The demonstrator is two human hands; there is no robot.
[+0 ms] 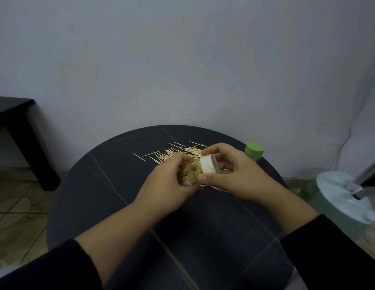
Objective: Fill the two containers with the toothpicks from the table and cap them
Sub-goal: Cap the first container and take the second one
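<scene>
My left hand (170, 185) grips the toothpick-filled container (190, 172) over the worktop (119, 206), its long axis lying sideways, mouth toward the right; my right hand (234, 176) pinches the white cap (209, 166) just at that mouth.

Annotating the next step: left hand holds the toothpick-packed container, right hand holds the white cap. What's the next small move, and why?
Likely: the right hand presses the white cap onto the container held in the left hand. The cap sits right at the toothpick tips, the container looks packed full, and the other container is already capped in green.
</scene>
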